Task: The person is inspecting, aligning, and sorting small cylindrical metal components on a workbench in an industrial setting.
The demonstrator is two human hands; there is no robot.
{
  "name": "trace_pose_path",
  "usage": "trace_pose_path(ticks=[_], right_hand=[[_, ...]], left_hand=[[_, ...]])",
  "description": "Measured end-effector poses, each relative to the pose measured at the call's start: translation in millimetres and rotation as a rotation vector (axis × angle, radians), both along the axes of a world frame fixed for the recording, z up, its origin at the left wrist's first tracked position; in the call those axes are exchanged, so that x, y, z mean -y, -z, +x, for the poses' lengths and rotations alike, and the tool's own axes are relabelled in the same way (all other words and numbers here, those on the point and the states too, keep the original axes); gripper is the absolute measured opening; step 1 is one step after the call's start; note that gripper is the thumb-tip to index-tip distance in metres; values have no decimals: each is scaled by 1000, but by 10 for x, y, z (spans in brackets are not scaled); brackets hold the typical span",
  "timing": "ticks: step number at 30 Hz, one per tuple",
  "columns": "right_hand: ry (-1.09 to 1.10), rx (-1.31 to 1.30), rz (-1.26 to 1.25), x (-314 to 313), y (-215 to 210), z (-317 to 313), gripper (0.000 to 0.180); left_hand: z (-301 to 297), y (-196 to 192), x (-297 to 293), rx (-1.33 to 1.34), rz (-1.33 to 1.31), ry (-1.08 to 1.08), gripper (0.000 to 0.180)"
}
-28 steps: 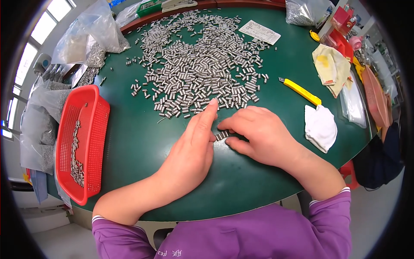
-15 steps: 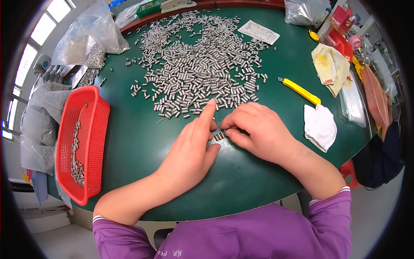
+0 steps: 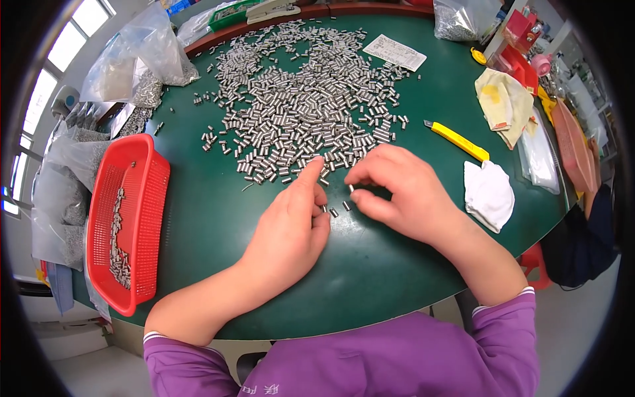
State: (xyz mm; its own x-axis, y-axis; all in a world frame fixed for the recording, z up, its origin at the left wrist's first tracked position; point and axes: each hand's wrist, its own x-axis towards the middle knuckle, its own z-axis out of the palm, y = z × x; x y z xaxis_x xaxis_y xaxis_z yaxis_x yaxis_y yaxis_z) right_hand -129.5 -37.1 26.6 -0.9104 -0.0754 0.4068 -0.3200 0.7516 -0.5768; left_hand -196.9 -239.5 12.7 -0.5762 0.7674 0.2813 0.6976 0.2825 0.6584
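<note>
My left hand (image 3: 284,228) rests on the green table with its index finger stretched toward the pile and its other fingers curled in. A small metal cylinder (image 3: 325,209) shows at its thumb and fingertips, partly hidden. My right hand (image 3: 403,192) pinches another small metal cylinder (image 3: 351,189) between thumb and index finger, just above the table. Between the hands lie two loose metal cylinders, one close to the left thumb (image 3: 334,212) and one below the right fingertips (image 3: 346,206). Beyond both hands spreads a large pile of the same shiny cylinders (image 3: 297,112).
At the left stands a red perforated basket (image 3: 147,225) with some cylinders inside. Plastic bags of metal parts (image 3: 73,192) crowd the left edge. To the right lie a yellow utility knife (image 3: 458,140), a white cloth item (image 3: 488,196) and a stained cloth (image 3: 506,106). A printed slip (image 3: 395,52) lies behind.
The short row of cylinders between my hands has come apart. My right hand has drawn slightly away with one cylinder in its pinch; my left thumb has closed in toward its fingers.
</note>
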Motion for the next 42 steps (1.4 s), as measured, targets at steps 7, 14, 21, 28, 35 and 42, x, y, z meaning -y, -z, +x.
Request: trace_pose_path(ticks=[7, 14, 21, 28, 35, 42], right_hand=[[6, 376, -283, 0, -11, 23, 18], [-35, 330, -265, 19, 21, 30, 18], [-34, 176, -154, -13, -16, 7, 14], [-111, -35, -194, 48, -59, 38, 16], [-212, -41, -292, 24, -46, 18, 15], [-178, -147, -195, 60, -7, 30, 12]], left_hand=[[33, -23, -16, 190, 42, -28, 69], [13, 11, -23, 254, 113, -9, 69], [-45, 10, -35, 214, 212, 31, 64], [-91, -86, -42, 1128, 468, 74, 46], [-106, -85, -28, 1323, 457, 132, 30], [-92, -59, -20, 1384, 482, 184, 25]])
